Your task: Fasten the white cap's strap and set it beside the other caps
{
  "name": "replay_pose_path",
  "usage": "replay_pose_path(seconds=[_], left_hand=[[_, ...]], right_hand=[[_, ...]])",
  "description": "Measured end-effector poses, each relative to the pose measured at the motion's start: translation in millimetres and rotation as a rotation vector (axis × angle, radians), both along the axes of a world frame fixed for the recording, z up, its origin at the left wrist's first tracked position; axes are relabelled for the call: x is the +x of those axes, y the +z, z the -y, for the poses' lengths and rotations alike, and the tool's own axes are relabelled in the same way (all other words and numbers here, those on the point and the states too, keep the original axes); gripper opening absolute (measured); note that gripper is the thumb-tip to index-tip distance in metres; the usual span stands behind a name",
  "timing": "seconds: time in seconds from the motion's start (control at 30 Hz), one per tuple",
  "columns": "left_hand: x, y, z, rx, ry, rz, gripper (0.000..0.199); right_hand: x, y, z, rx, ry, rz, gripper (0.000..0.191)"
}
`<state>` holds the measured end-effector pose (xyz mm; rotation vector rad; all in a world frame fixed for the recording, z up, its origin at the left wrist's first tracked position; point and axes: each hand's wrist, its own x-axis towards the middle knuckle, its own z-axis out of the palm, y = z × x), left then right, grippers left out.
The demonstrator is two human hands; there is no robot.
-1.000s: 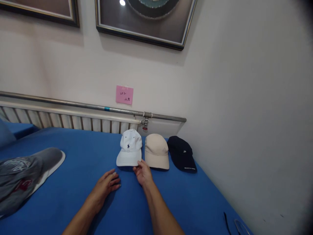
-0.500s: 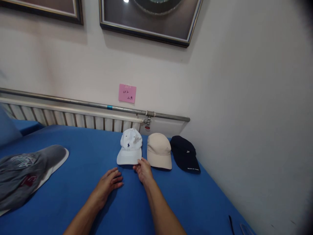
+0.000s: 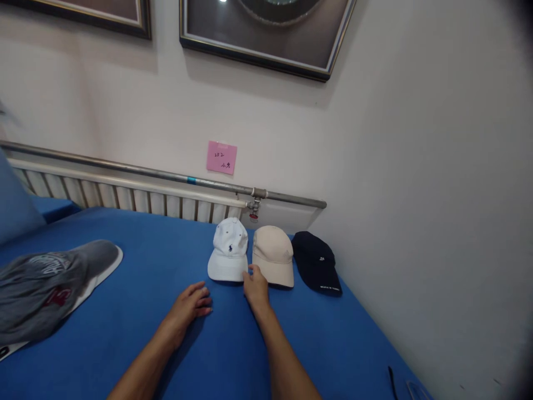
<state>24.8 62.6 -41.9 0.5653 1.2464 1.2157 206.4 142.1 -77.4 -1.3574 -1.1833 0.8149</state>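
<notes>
A white baseball cap [image 3: 228, 261] with a small dark emblem lies on the blue bed or table cover, its brim toward me. My right hand [image 3: 255, 286] is closed at the right corner of that brim, with thumb and fingers on its edge. Close beside the white cap, on its right, is a beige cap [image 3: 272, 253]; part of its brim is behind my right hand. A dark navy cap [image 3: 315, 261] comes after it in the row. My left hand [image 3: 189, 308] holds nothing. Its fingers are loosely spread over the blue surface, front-left of the white cap.
On the left lies a grey cap [image 3: 54, 283] with lettering and a white brim edge. A radiator [image 3: 137, 203] and a metal pipe [image 3: 166, 175] with a valve [image 3: 254, 208] run along the wall. A pink note [image 3: 221, 158] hangs above. Eyeglasses [image 3: 392, 383] lie at the lower right.
The white cap has shifted right, closer to the beige cap, with my right hand at its brim. My left hand has hardly moved. The view has shifted slightly.
</notes>
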Motion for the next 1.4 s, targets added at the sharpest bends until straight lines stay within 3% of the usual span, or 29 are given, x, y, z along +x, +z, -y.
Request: replay_pose_path(seconds=[0.23,0.5,0.93,1.27,1.4], left_hand=[[-1.4,-8.2,-3.0,0.033,-0.050,-0.070,0.035],[-2.0,-16.3,-5.5,0.046,-0.033,-0.095,0.032],[-0.5,-10.7,-5.5,0.016,-0.046,-0.113,0.031],[-2.3,-24.8,-9.4,0.057,-0.030,-0.120,0.029],[-1.5,-16.8,-7.3,0.032,-0.049,-0.125,0.027]], right_hand=[[-32.2,12.5,26.2,0.320,0.125,0.520,0.020],[-33.4,0.2,25.1,0.385,0.113,0.818,0.015],[-35.9,-5.4,14.1,0.401,0.061,0.911,0.014],[-38.6,-4.2,17.0,0.361,0.040,0.915,0.017],[-39.6,-2.7,17.5,0.323,0.056,0.842,0.018]])
